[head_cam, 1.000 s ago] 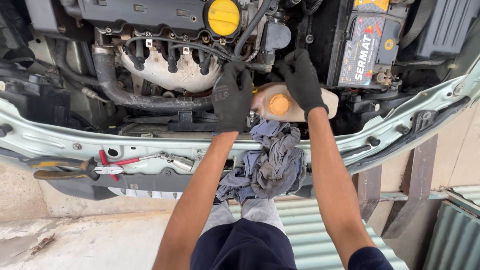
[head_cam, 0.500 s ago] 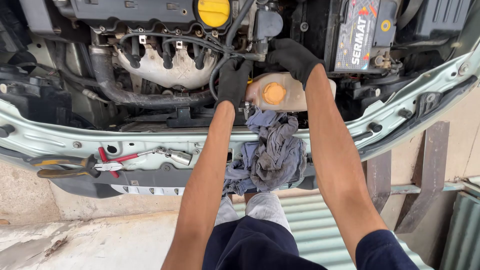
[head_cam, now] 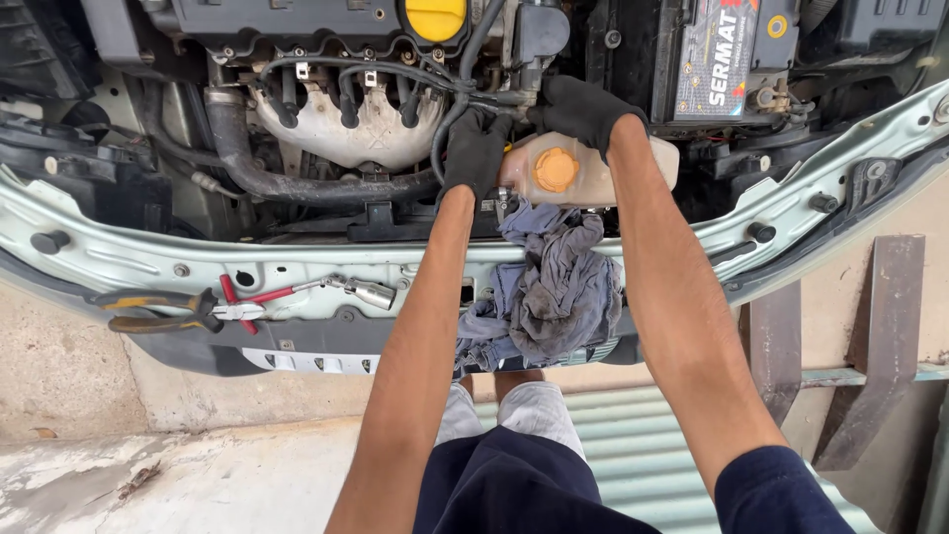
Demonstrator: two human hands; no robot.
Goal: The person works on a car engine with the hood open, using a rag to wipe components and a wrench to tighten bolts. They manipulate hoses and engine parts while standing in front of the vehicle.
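Gloves on, I grip the reservoir [head_cam: 593, 170] at the engine bay's near edge: left hand [head_cam: 475, 148] closed on its left end, right hand [head_cam: 583, 111] over its far side. Seemingly mid-removal; lifting next needs hoses [head_cam: 297, 183] cleared.

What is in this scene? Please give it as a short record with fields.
Place: open car engine bay
Left hand: black glove, on the left end of the translucent tank
Right hand: black glove, on the tank's top
Tank cap: orange, in place
Rag: grey, draped over the front panel
Tools: pliers and ratchet on the panel
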